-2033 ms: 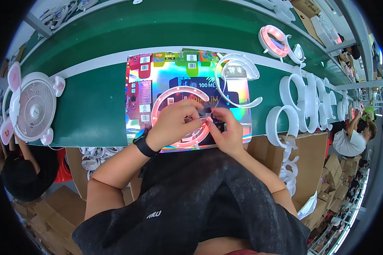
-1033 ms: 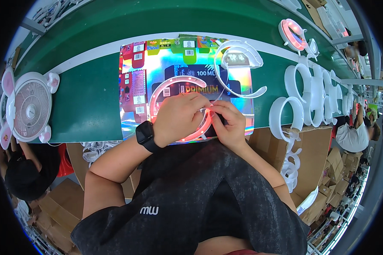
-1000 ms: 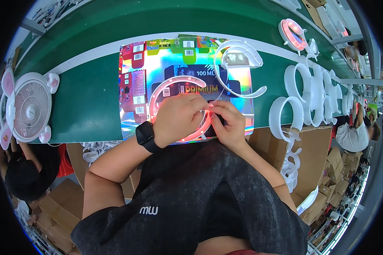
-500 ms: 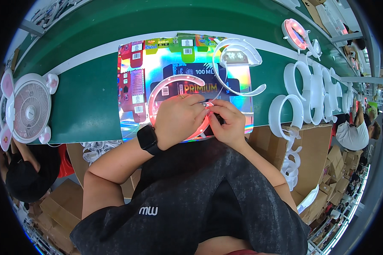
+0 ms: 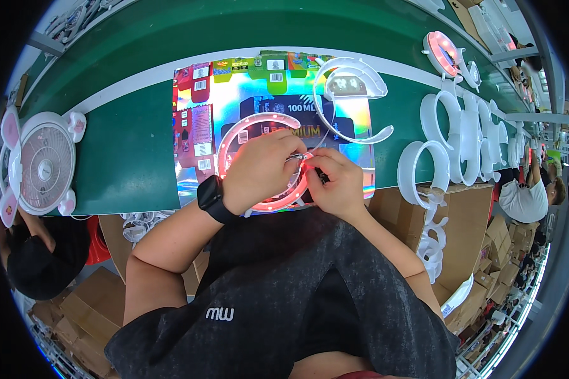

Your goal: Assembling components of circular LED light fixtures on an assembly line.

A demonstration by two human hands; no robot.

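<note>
On a sheet of shiny printed card (image 5: 193, 167) lies a white C-shaped ring (image 5: 234, 136) with a strip of lights glowing pinkish red. My left hand (image 5: 259, 167), a dark watch on its wrist, reaches over the ring. Its fingertips are pinched by the ring's right side, at a small metallic bit too fine to name. Meeting it there, my right hand (image 5: 336, 183) pinches the ring's edge, and a small dark piece shows under its fingers. A thin wire runs from the fingertips up to a second white C-shaped frame (image 5: 322, 110), which carries a pale box-like part.
A white fan (image 5: 46, 167) with pink ear-like parts stands left. Several white rings (image 5: 423, 167) line the right side of the green table (image 5: 120, 158), near another lit ring unit (image 5: 442, 54). Cardboard boxes (image 5: 395, 218) stand below the front edge. A co-worker (image 5: 41, 259) sits at left.
Both hands stay at the ring's right side. My left hand has shifted slightly left and turned, and the ring and card have moved slightly left with it. More of the ring's lower glowing part shows.
</note>
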